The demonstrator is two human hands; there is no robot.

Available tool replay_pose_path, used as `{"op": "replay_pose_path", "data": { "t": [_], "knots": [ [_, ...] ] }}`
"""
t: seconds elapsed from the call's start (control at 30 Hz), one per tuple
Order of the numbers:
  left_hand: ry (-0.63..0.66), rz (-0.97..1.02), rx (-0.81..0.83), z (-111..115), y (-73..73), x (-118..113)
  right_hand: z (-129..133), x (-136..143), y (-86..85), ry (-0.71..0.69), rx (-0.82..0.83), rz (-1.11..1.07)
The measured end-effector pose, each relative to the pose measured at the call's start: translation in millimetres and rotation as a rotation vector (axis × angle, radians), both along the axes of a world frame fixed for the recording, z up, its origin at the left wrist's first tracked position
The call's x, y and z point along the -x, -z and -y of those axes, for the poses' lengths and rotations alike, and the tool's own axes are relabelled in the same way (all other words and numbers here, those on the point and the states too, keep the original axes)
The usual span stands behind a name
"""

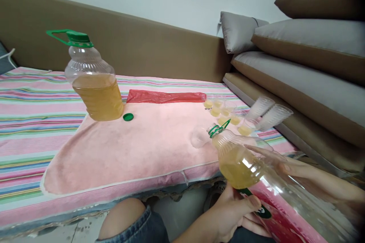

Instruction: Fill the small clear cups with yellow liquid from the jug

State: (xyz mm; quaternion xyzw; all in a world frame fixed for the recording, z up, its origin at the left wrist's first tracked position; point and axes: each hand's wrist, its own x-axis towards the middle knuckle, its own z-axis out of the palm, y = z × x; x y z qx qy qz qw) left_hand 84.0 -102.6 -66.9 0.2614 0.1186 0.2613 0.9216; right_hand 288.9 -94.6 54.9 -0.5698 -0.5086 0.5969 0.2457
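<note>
A large clear bottle (242,165) of yellow liquid, with a pink label and an uncapped green-ringed neck, is tilted nearly on its side, mouth toward the left. My left hand (234,209) grips it from below around the label. My right hand (288,167) is against its far side, partly seen through the plastic; its fingers look stretched along the bottle. By the mouth stands a clear cup (199,138). Several small cups with yellow liquid (216,111) stand behind the neck. Two stacks of clear cups (275,117) lean at their right.
A second bottle (98,97) with green cap and handle stands at left, beside a loose green cap (128,117). A red plastic bag (167,97) lies behind the pink cloth (128,152). Cushions (299,76) are piled at right; a knee is below the edge.
</note>
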Motion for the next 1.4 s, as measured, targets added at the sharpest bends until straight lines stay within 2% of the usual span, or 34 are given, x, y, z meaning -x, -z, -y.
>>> {"op": "replay_pose_path", "data": {
  "t": [0.23,0.47,0.8,1.03,1.4],
  "knots": [
    [0.006,-0.009,0.011,-1.4,0.4,-0.8,-1.7,3.4,-1.0,0.01,0.017,0.014],
    [0.015,-0.042,0.018,-1.7,-3.4,0.2,-1.2,5.0,-1.5,0.003,0.067,-0.081],
    [0.009,-0.051,0.052,-3.9,-6.4,0.0,-5.9,8.0,-3.7,-0.006,0.079,-0.017],
    [0.013,-0.054,0.052,-5.0,-4.5,-1.2,-8.6,5.0,-2.8,-0.017,0.068,0.039],
    [0.004,-0.024,0.021,-5.1,0.0,-2.2,-8.7,8.3,-4.8,0.012,0.095,-0.004]
  ]
}}
